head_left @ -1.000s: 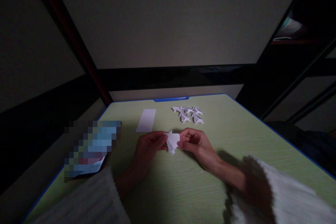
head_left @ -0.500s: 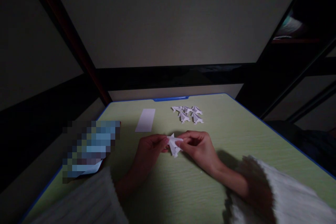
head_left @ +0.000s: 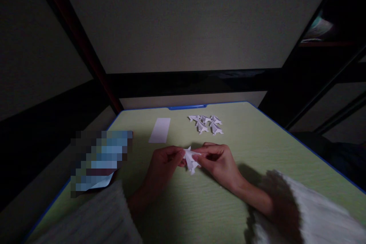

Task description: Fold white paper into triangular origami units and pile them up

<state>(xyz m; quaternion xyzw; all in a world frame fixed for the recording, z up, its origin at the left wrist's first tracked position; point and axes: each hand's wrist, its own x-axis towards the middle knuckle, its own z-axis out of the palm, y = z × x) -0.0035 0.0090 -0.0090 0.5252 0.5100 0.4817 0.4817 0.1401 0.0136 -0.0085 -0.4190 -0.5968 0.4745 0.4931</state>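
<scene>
Between my two hands is a small folded white paper figure, its pointed tip facing away from me. My left hand pinches its left side between thumb and fingers. On the right side, my right hand grips it the same way, with the thumb lying on the paper. The fingertips beneath the figure are mostly hidden. Beyond my hands, several similar folded paper figures lie grouped on the green table. A flat white paper strip lies to their left.
A device with a blurred-out screen leans or lies at the table's left edge; which, I cannot tell. A blue handle sits on the far rim. Behind the table stands a pale panel, and a dark shelf is at the right.
The view has shifted slightly. Both hands keep their pinch on the folded paper figure, which looks turned a little. The figures and the strip on the table stay in place.
</scene>
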